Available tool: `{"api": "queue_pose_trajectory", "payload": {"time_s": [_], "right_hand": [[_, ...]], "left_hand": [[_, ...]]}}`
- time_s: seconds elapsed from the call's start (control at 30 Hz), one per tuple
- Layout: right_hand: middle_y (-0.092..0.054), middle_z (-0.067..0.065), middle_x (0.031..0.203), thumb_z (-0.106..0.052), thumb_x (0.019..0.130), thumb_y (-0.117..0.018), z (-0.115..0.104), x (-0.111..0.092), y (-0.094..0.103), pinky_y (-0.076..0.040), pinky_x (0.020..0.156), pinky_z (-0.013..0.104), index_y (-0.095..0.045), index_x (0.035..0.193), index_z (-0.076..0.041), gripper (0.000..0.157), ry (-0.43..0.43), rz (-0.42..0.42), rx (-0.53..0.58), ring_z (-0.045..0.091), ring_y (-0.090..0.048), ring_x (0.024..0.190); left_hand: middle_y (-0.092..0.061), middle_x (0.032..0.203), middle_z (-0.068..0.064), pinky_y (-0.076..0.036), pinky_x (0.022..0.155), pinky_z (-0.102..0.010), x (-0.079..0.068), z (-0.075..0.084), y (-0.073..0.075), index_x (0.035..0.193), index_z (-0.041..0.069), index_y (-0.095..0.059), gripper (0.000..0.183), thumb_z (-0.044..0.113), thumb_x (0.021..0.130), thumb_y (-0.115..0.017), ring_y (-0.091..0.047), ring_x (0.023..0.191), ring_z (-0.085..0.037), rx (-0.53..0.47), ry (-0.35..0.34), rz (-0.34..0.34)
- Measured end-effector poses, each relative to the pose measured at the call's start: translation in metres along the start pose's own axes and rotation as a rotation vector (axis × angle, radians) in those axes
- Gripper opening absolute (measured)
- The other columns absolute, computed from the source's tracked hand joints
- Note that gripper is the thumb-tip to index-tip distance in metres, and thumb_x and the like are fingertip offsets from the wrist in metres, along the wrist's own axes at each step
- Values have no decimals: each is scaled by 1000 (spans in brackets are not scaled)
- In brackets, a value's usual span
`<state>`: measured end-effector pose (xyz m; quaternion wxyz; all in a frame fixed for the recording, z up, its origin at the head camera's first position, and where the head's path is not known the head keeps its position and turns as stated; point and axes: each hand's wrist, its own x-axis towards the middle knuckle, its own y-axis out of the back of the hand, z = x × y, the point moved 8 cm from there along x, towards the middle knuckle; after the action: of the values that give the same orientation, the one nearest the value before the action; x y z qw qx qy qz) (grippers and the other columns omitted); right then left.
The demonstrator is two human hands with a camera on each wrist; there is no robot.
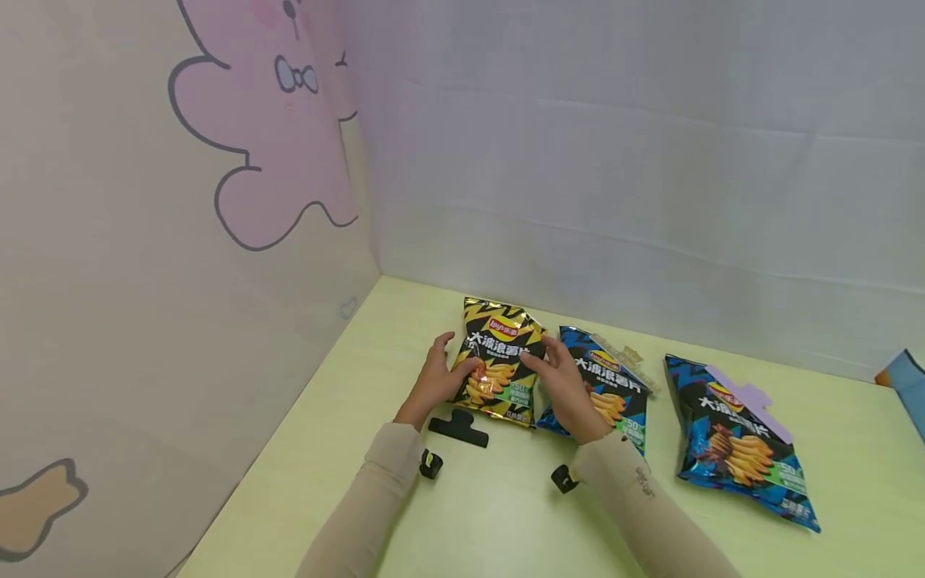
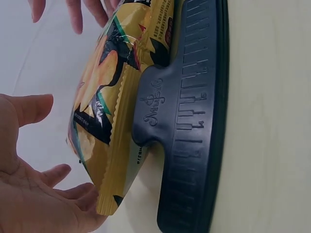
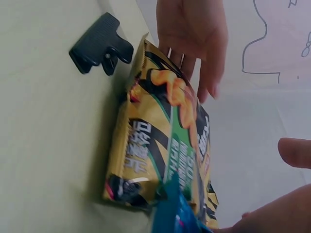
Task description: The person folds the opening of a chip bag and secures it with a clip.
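Note:
A yellow-and-black bag of potato chips [image 1: 499, 353] lies face up on the table. My left hand [image 1: 431, 385] is at its left side, fingers along the edge and thumb held off the front in the left wrist view. At the bag's right side is my right hand [image 1: 569, 393], its thumb [image 3: 297, 151] lifted away from the pack and its fingers relaxed. A black bag clip [image 1: 459, 429] lies just in front of the bag's near edge; the left wrist view shows its ruler-marked bar [image 2: 192, 126] close up.
Beside the right hand lies a blue chip bag [image 1: 578, 345] with a beige clip [image 1: 625, 363] across its top corner. Farther right is another blue chip bag [image 1: 737, 453] with a lilac clip [image 1: 751, 404]. A blue-and-orange object [image 1: 910, 393] shows at the right edge. Walls bound the table behind and left.

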<state>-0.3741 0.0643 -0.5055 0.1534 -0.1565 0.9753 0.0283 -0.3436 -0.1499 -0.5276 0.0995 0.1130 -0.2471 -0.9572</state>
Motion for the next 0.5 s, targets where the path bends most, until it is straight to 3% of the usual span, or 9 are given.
{"api": "queue_pose_trajectory", "payload": {"time_s": [0.2, 0.5], "right_hand": [[9, 23, 169, -21, 100, -62, 10, 1, -4, -10, 127, 58, 8, 161, -17, 93, -45, 51, 54, 40, 4, 158], [-13, 31, 165, -17, 96, -67, 33, 10, -11, -25, 124, 56, 10, 160, -13, 100, -114, 125, 122, 45, -26, 150]], "left_hand": [[-32, 161, -23, -33, 120, -60, 9, -1, -14, 158, 13, -24, 82, 42, 95, -67, -36, 148, -43, -20, 17, -42], [-37, 159, -20, -36, 117, -58, 18, -13, -29, 160, 10, -22, 85, 45, 96, -64, -44, 141, -38, 2, 75, -74]]}}
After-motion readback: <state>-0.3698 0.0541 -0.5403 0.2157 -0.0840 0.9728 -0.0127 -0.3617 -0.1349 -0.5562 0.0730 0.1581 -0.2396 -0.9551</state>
